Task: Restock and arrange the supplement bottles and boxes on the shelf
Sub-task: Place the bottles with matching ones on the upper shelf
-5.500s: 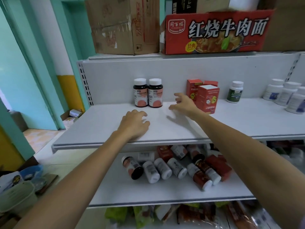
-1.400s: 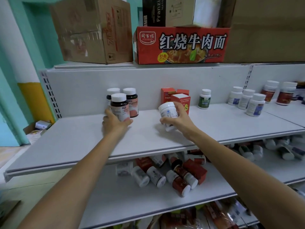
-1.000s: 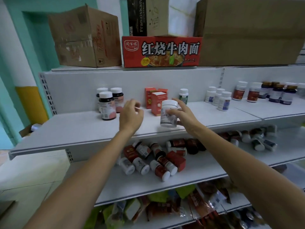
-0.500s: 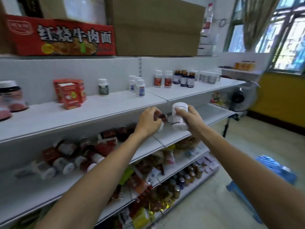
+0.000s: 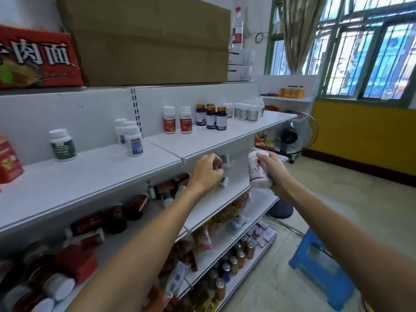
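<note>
bottle orientation governs the coming placement: the white bottle (image 5: 258, 169) is held nearly upright in the right hand (image 5: 273, 171), cap uppermost and tipped slightly left, its long axis close to vertical. the right grip is closed around the bottle body from the right side, with the label facing left. the bottle sits in open air in front of the shelving, just off the right end of the upper shelf (image 5: 209, 140) and a little below its front edge. the matching stock, a cluster of white jars (image 5: 246, 111), stands on that shelf up and to the left of the grip, beyond the dark blue bottles (image 5: 212, 115). the right hand is judged the nearer one for this placement; a lift and a leftward reach should suffice, with no re-orientation. the left hand (image 5: 208, 171) is under the shelf edge, fingers curled on a small white-capped item (image 5: 224, 181); whether it is firmly gripped cannot be told. loose bottles (image 5: 126, 210) lie on their sides on the lower shelf.
</note>
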`<state>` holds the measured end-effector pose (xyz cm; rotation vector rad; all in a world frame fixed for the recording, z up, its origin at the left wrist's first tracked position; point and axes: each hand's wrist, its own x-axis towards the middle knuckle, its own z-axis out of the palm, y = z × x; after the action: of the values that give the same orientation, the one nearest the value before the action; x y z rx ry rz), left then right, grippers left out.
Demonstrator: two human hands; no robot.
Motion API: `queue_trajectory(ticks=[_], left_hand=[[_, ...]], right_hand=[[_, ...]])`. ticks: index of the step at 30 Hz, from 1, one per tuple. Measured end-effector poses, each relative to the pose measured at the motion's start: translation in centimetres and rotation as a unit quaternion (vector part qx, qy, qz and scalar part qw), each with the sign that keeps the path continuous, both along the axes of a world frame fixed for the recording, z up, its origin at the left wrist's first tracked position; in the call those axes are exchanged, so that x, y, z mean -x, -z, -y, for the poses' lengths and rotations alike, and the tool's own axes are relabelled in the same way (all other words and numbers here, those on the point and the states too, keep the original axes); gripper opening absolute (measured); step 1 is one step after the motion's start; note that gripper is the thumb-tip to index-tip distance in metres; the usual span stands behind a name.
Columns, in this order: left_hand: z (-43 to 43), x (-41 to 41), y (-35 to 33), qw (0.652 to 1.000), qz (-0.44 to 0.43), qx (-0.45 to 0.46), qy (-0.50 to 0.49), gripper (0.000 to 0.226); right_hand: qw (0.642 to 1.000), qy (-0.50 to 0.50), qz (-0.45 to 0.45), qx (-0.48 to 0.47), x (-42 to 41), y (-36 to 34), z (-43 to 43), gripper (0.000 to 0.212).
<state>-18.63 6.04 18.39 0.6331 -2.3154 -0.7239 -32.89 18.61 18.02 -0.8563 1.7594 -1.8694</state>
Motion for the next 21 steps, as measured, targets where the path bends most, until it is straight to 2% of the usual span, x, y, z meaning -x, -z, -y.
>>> queue_trajectory(ticks=[2,5,11,16,21], left_hand=[[1.7,1.6,-0.9,1.0,-0.003,0.0,0.002,0.021],[4.8,3.6,-2.1,1.0,-0.006,0.01,-0.007,0.022],[9.2,8.3,-3.4,1.0,-0.018,0.015,-0.005,0.023],[10.6,13.2,-2.9,1.0,-0.012,0.001,0.014,0.026],[11.1,17.8,-2.3,0.999,0.004,0.003,0.039,0.026]], right_hand=[[1.0,0.0,0.0,0.001,2.1,-0.8,2.3,0.041],[0.999,-0.005,0.027,0.02,4.7,-1.5,5.9,0.026],[0.997,0.002,0.067,0.037,9.2,-2.5,10.8,0.015],[0.989,-0.011,0.132,0.059,12.7,-2.7,11.3,0.031],[0.984,0.02,0.156,0.079,16.8,-2.7,11.2,0.036]])
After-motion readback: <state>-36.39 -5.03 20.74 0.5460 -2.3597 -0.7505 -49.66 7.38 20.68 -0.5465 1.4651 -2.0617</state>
